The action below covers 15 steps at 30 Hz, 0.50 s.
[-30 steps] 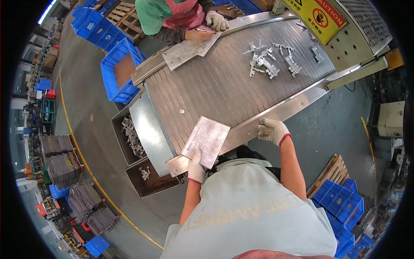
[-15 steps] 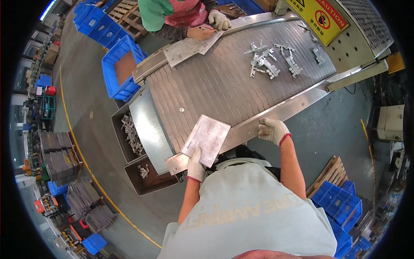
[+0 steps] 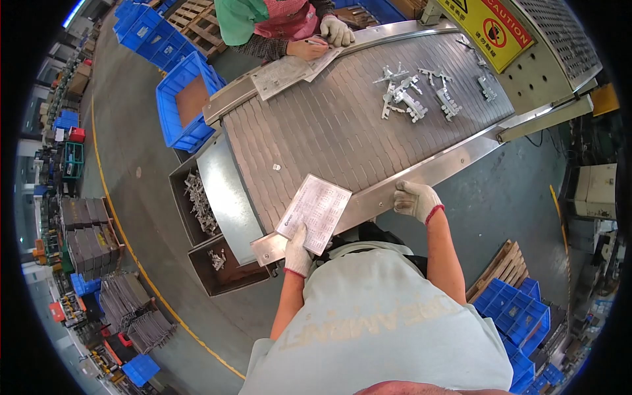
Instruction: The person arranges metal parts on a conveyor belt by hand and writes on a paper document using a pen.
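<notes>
My left hand (image 3: 298, 252), in a white glove, grips the lower left edge of a printed card (image 3: 315, 214) with the thumb on top. The card lies over the near edge of the conveyor (image 3: 309, 138). My right hand (image 3: 417, 201), also gloved, rests at the conveyor's metal side rail (image 3: 454, 161) with its fingers curled; whether they hold anything is hidden. Several silvery metal parts (image 3: 409, 104) lie on the belt at the upper right. One small pale piece (image 3: 276, 167) sits on the belt left of the card.
Across the belt a co-worker's gloved hand (image 3: 337, 30) and bare hand with a pen (image 3: 307, 48) rest at papers (image 3: 283, 76). Metal bins (image 3: 230, 289) with parts stand below the belt's left end. A caution sign (image 3: 494, 29) hangs upper right; blue crates (image 3: 513, 309) stand lower right.
The co-worker's bare hand with the pen has shifted slightly over the paper. My hands and the card keep almost the same place; the view has moved a little.
</notes>
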Motion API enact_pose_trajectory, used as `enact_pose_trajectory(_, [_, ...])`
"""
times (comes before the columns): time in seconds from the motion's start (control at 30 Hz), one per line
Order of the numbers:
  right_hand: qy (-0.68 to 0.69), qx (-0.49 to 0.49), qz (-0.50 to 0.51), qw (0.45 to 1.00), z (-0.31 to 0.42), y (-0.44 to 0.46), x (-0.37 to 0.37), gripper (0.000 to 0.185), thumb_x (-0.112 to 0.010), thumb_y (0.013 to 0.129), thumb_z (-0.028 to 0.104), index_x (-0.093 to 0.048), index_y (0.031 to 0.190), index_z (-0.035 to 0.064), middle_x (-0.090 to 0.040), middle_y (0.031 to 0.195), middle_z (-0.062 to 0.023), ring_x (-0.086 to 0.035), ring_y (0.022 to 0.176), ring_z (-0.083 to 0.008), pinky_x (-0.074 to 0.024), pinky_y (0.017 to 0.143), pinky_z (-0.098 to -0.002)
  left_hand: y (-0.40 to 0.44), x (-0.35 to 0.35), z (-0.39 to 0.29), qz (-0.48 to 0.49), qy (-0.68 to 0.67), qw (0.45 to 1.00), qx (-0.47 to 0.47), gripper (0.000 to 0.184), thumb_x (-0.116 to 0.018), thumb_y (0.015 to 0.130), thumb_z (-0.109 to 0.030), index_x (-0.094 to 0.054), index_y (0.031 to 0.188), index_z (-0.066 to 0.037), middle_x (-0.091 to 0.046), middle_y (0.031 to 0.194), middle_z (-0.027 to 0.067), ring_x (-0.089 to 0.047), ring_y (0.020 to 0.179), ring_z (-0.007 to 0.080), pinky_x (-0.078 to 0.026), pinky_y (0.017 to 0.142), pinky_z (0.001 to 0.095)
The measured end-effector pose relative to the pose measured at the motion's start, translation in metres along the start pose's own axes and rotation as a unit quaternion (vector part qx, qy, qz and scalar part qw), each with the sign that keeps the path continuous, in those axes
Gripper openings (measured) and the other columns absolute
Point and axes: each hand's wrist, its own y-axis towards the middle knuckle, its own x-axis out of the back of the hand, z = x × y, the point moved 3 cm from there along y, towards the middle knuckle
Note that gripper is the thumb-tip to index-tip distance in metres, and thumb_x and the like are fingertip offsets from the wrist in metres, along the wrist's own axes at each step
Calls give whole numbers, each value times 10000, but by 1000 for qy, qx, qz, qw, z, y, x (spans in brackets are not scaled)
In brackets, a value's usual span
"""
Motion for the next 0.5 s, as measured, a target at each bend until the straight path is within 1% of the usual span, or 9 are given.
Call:
enact_pose_trajectory(0.1, [2, 1, -10, 1000, 7, -13, -12, 251, -763, 1110, 288, -779, 1198, 54, -804, 978, -111, -765, 798, -287, -667, 808, -472, -4, -10, -4, -20, 14, 1000, -8, 597, -595, 1209, -264, -416, 1645, 103, -705, 1460, 298, -825, 1124, 472, -761, 813, 630])
enact_pose_trajectory(0.3, [7, 0, -5, 1000, 9, -10, -8, 250, -772, 1103, 278, -785, 1207, 51, -806, 981, -121, -773, 807, -301, -669, 810, -480, 2, -1, 3, -12, 4, 1000, -24, 600, -618, 1205, -261, -416, 1659, 76, -702, 1477, 291, -822, 1151, 467, -760, 826, 635])
enact_pose_trajectory(0.5, [4, 1, -10, 1000, 12, -13, -9, 247, -773, 1102, 274, -782, 1204, 49, -799, 982, -122, -763, 800, -301, -667, 810, -483, 3, 0, 4, -12, 5, 1000, -22, 603, -622, 1203, -259, -412, 1658, 77, -706, 1468, 291, -823, 1144, 474, -761, 826, 635])
